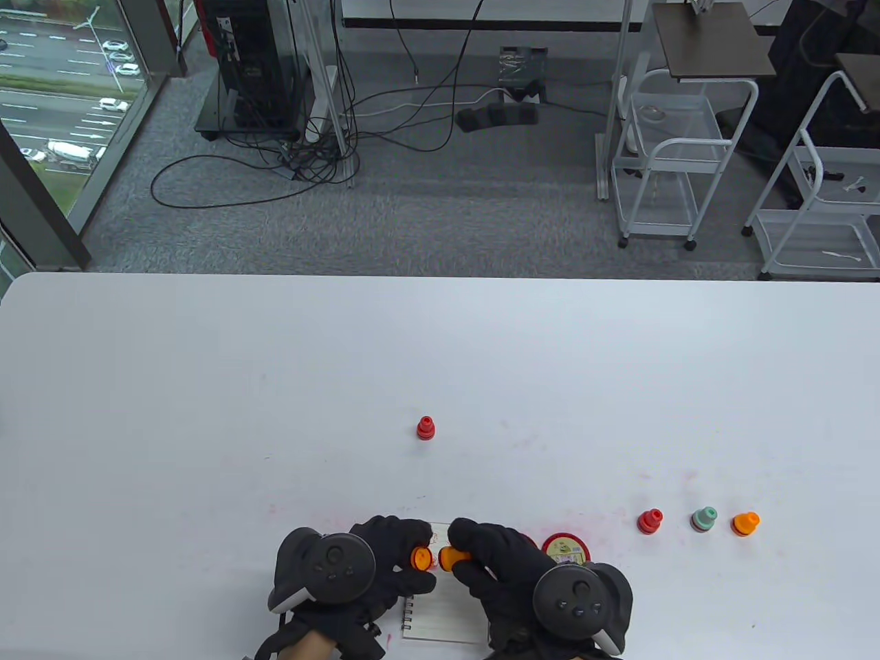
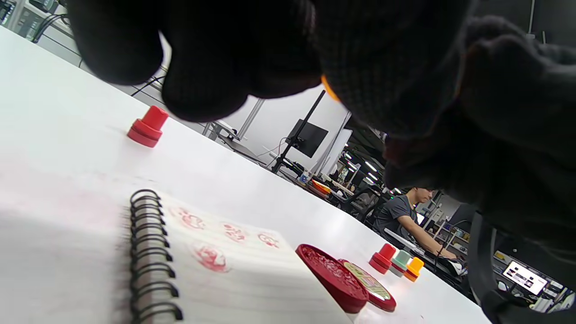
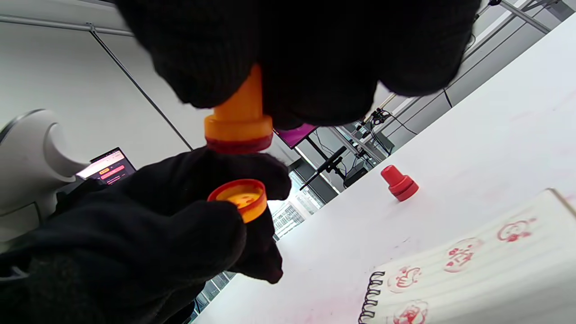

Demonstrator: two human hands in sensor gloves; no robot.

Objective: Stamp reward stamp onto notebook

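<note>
My right hand (image 1: 474, 550) grips an orange stamp (image 1: 450, 557) by its handle; in the right wrist view the stamp (image 3: 238, 121) shows a red inked face. My left hand (image 1: 392, 553) pinches the stamp's orange cap (image 1: 421, 557), held just apart from the stamp; the cap (image 3: 238, 198) also shows in the right wrist view. Both are held above a spiral notebook (image 1: 440, 612) at the table's front edge. Its lined page (image 2: 234, 261) carries several red stamp marks (image 3: 459, 256).
A red ink pad with its lid (image 1: 565, 548) lies right of the notebook. A red stamp (image 1: 650, 521), a green one (image 1: 703, 519) and an orange one (image 1: 745, 524) stand to the right. Another red stamp (image 1: 425, 427) stands mid-table.
</note>
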